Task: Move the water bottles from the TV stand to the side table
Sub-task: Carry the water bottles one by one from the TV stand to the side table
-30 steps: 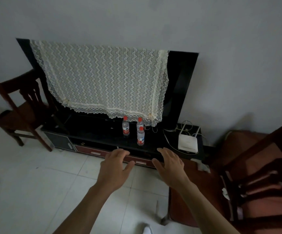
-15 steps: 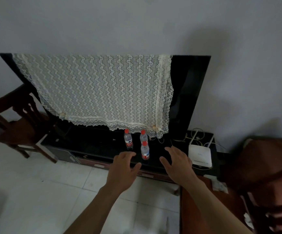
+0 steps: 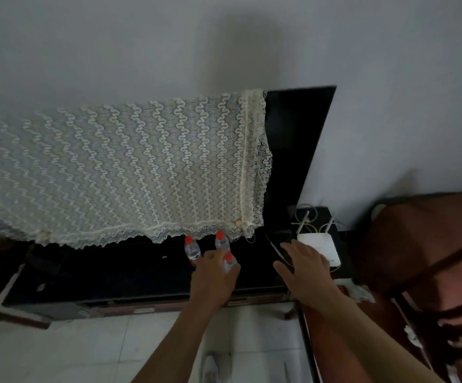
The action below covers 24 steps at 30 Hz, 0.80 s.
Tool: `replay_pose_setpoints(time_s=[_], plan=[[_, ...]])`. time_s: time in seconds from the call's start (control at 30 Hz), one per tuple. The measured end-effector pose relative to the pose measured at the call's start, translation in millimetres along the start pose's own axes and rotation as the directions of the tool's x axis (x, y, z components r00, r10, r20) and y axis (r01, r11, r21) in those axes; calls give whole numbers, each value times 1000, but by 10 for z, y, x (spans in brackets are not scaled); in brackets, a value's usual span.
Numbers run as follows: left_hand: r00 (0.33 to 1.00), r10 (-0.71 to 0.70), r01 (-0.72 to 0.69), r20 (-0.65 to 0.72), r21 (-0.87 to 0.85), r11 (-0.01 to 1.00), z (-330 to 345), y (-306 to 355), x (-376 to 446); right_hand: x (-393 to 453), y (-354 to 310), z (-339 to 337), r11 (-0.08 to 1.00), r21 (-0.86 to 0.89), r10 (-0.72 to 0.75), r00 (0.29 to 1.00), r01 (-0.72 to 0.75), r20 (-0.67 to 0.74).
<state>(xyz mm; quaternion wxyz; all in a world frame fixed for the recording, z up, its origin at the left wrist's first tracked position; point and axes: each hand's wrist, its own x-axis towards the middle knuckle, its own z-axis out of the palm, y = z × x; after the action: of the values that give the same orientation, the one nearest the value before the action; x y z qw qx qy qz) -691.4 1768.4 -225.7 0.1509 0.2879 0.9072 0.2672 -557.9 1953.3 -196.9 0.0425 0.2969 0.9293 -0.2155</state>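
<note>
Three small clear water bottles with red caps stand together on the black TV stand (image 3: 114, 275), below the lace edge. The left bottle (image 3: 192, 248) and the back bottle (image 3: 222, 241) stand free. My left hand (image 3: 213, 277) curls around the front bottle (image 3: 230, 261), thumb on its right side and fingers to its left, still spread; the bottle's lower half is hidden behind the hand. My right hand (image 3: 304, 269) hovers open over the right part of the stand, holding nothing. The brown side table (image 3: 318, 344) lies under my right forearm.
A TV draped with a cream lace cloth (image 3: 119, 175) stands on the TV stand. A white router (image 3: 322, 243) with cables sits just beyond my right hand. A dark wooden chair (image 3: 431, 272) fills the right side. White floor tiles lie below.
I have moved closer to the stand. My left hand reached forward from short of the stand to the front bottle; my right hand moved forward to beside the router.
</note>
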Motion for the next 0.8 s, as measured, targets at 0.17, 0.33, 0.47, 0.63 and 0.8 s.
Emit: replay_pose_setpoints(time_s=[0.17, 0.33, 0.47, 0.63, 0.8], plan=[[996, 69, -65, 64, -65, 996, -108, -442, 475, 314, -398, 157, 995, 6, 104, 995, -104, -13], [986, 118, -107, 114, -98, 989, -136, -878, 799, 459, -708, 452, 984, 36, 173, 984, -174, 32], [981, 134, -118, 138, -118, 986, -132, -1003, 887, 560, -781, 632, 971, 48, 230, 968, -235, 105], [978, 111, -88, 176, -134, 987, -154, -1065, 997, 753, -714, 718, 969, 58, 232, 965, -241, 124], [958, 86, -54, 274, -123, 991, -29, -1132, 1126, 826, -688, 760, 958, 97, 260, 961, -269, 96]])
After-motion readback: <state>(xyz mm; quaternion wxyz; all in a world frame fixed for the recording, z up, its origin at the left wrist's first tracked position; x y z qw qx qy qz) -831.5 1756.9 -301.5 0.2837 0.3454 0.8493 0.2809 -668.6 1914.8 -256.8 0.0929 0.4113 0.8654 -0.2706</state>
